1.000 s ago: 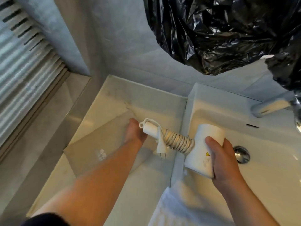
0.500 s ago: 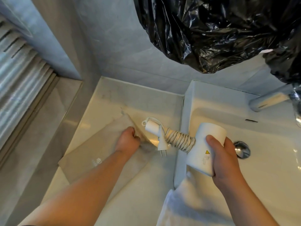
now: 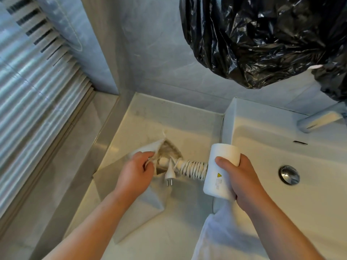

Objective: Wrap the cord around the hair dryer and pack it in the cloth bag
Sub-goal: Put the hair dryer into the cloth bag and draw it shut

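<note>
My right hand (image 3: 242, 177) grips the barrel of the white hair dryer (image 3: 219, 171). Its handle points left, and the white cord (image 3: 193, 168) is coiled around it. The plug (image 3: 170, 175) hangs loose below the handle's end. My left hand (image 3: 136, 170) pinches the upper edge of the beige cloth bag (image 3: 142, 201) and holds its mouth open. The tip of the handle sits just inside that opening. The rest of the bag lies flat on the counter (image 3: 187, 128).
A white sink (image 3: 281, 151) with a metal drain (image 3: 289, 174) lies to the right, and a chrome tap (image 3: 319, 119) juts over it. Black plastic sheeting (image 3: 262, 38) hangs above. A white towel (image 3: 225, 237) drapes at the front edge. Slatted blinds (image 3: 33, 87) are on the left.
My left hand has gathered the bag's edge and lifted it, opening the mouth. My right hand has brought the dryer left, so the handle tip has entered the opening.
</note>
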The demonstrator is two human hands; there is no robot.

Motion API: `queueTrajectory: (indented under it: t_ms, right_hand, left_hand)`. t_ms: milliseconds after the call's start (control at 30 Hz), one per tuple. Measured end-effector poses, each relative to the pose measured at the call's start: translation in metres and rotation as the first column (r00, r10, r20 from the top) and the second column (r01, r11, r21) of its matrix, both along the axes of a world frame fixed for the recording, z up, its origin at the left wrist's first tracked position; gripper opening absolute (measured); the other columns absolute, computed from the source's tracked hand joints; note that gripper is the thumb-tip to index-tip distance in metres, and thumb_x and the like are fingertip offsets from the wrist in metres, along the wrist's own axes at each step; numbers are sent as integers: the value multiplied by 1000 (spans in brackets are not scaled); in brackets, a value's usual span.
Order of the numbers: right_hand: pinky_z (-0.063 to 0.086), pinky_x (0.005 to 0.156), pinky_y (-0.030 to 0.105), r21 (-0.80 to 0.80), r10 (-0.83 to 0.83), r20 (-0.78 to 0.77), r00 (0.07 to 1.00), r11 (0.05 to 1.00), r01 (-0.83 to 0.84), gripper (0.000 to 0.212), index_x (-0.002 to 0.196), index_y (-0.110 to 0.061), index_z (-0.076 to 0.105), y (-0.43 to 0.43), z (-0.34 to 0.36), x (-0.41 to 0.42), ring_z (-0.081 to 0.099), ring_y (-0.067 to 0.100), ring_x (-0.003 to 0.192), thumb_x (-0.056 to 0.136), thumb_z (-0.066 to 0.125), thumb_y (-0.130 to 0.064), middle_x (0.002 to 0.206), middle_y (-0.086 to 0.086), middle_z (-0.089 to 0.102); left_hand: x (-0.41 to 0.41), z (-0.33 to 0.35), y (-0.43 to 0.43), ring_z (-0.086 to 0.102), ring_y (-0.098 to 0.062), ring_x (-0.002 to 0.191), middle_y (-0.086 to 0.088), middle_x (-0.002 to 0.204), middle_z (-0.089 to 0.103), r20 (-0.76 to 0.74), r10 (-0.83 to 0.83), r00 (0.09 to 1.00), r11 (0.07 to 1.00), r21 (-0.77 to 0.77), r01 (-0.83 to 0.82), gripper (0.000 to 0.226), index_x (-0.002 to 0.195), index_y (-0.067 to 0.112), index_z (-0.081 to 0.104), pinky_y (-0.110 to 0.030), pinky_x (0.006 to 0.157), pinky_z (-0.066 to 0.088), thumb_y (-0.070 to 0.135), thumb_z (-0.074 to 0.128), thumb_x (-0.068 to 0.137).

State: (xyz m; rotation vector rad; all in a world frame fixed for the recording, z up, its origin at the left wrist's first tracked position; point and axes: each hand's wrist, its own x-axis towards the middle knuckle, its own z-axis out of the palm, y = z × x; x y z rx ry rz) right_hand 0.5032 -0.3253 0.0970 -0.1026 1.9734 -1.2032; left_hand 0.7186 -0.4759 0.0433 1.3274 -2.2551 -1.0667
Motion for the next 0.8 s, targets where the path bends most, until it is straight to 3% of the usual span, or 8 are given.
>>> queueTrajectory:
  t_ms: [33,133,267,367,500,567,700,800]
  right_hand:
    - [58,79,57,4,2,-1,1000,1000,-2,73,117,-29,51,-1,0,4,69,29,93,50,73,-50,109,2,66]
    - [57,81,56,-1,-18,4,1000,1000,18,76,119,-30,49,-4,-1,17,68,28,94,50,74,-49,110,1,65]
    - [58,80,55,-50,-132,61,989,990,135,67,117,-24,51,-2,-11,30,68,31,93,58,76,-43,109,7,66]
    - [58,78,53,-94,-288,174,942,947,307,53,119,-19,51,-1,-25,39,68,33,94,73,75,-31,110,13,66]
    - [58,74,46,-136,-492,228,840,838,528,53,119,-15,49,-9,-42,53,67,31,95,74,76,-23,112,14,64]
    - [58,80,50,-127,-543,220,810,807,576,56,114,-17,49,-18,-48,64,67,28,92,68,80,-23,109,10,64]
    - [52,70,34,-57,-537,277,797,819,571,59,120,-17,47,-34,-70,88,63,17,84,72,80,-24,100,2,62]
    - [54,84,42,7,-514,377,770,833,553,64,123,-19,46,-36,-94,105,63,22,94,70,81,-26,108,5,63]
  left_hand:
    - [-1,4,2,60,-16,84,10,88,58,4,-69,998,996,-52,69,31,117,12,69,-24,76,42,12,53,90]
    - [-9,17,6,55,-15,75,15,79,46,7,-227,974,962,-153,225,32,112,17,72,-26,68,44,18,48,91]
    - [-18,28,8,60,-20,73,4,86,57,22,-306,952,916,-267,300,37,113,20,73,-31,61,51,22,45,89]
    - [-21,30,7,61,-25,69,-2,81,61,42,-435,899,829,-371,418,39,107,16,76,-30,53,52,18,45,84]
    - [-17,23,10,56,-25,61,-2,75,57,175,-568,804,675,-460,577,45,103,17,76,-27,53,43,-2,59,66]
    - [-12,14,9,56,-25,63,-1,76,57,177,-562,808,685,-449,575,52,106,18,74,-27,55,44,-5,56,63]
    - [-3,-4,2,62,-27,71,0,82,66,130,-463,877,819,-315,480,37,103,17,74,-33,61,54,17,43,83]
    - [8,-20,3,62,-27,78,1,87,69,143,-407,902,882,-194,429,28,101,18,74,-33,67,51,22,51,87]
